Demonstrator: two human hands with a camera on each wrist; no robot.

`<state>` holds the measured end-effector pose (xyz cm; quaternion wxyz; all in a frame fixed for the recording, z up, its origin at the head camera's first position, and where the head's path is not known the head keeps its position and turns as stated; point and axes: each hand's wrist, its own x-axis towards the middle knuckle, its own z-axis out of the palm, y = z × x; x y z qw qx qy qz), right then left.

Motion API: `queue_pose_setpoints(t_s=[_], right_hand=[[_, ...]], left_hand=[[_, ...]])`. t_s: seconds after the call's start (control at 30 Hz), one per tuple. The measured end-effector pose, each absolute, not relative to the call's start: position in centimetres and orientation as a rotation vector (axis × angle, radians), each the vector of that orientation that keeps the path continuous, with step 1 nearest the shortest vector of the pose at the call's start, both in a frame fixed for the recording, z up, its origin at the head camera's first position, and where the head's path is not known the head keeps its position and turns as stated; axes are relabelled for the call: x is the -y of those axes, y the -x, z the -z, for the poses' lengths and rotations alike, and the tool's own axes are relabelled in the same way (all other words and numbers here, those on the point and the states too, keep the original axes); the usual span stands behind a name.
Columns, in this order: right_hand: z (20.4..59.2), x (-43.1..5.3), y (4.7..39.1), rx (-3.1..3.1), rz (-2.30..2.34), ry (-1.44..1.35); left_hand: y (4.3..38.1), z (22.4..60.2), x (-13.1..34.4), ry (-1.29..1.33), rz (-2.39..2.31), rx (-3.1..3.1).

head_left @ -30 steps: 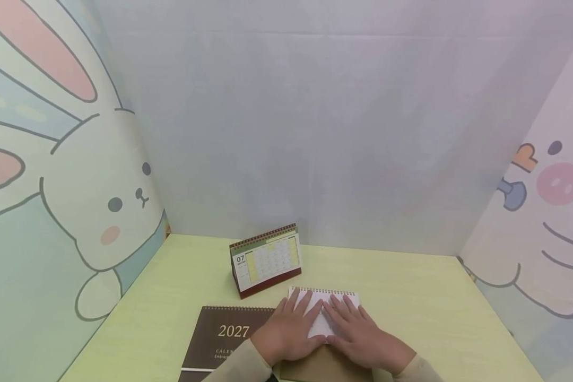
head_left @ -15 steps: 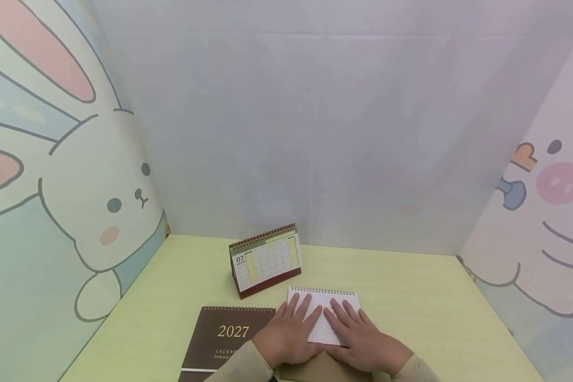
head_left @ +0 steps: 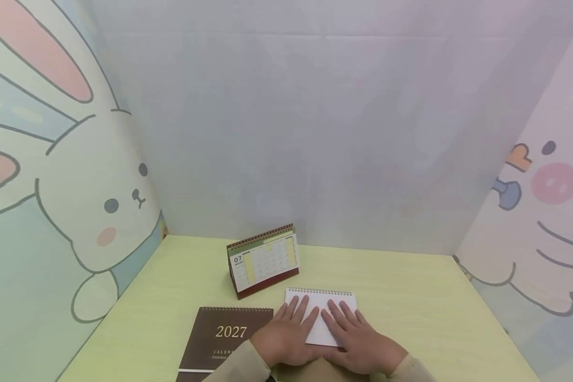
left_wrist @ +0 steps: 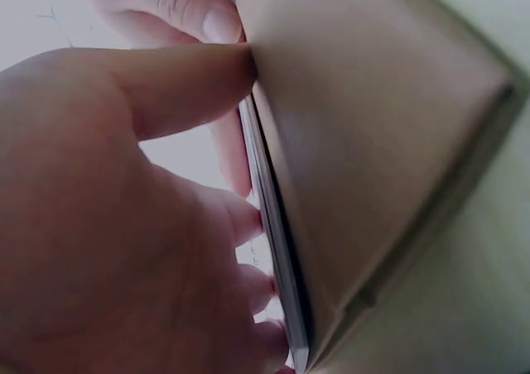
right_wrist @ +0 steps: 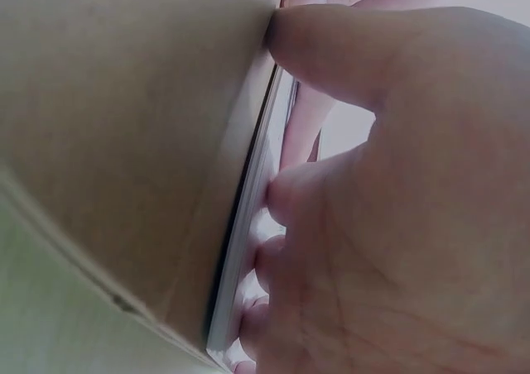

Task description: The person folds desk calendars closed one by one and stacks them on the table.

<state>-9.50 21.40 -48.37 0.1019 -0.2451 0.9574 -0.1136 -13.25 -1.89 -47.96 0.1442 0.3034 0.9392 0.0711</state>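
Observation:
A small desk calendar (head_left: 321, 334) with white pages, a spiral along its top and a brown cardboard base (left_wrist: 373, 126) lies in front of me in the head view. My left hand (head_left: 287, 337) rests on the left half of the page, its fingers straight and spread. On the right half my right hand (head_left: 363, 339) mirrors it, with fingers extended. Both thumbs point inward and meet near the page's lower edge. Each wrist view shows a thumb tip touching the cardboard's edge, with the fingers over the pages. The hands hide the page's sides.
A brown 2027 calendar (head_left: 231, 321) lies left of the hands, partly under the left sleeve. Behind stands a tent-shaped desk calendar (head_left: 265, 262) with a dark red base. The yellow-green table (head_left: 410, 297) ends at a pale back wall and cartoon-printed side panels.
Both hands have slid a little down the page, away from the spiral. The index fingertips have parted, and more of the white page shows. The thumbs now sit at the lower edge.

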Motion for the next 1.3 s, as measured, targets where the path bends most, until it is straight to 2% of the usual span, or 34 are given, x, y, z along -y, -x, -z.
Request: queue_pose_setpoints(t_s=[1.3], right_hand=[[48.59, -21.38, 9.34, -2.863, 0.287, 0.751]], left_hand=[[13.64, 47.69, 2.47, -0.897, -0.266, -2.642]])
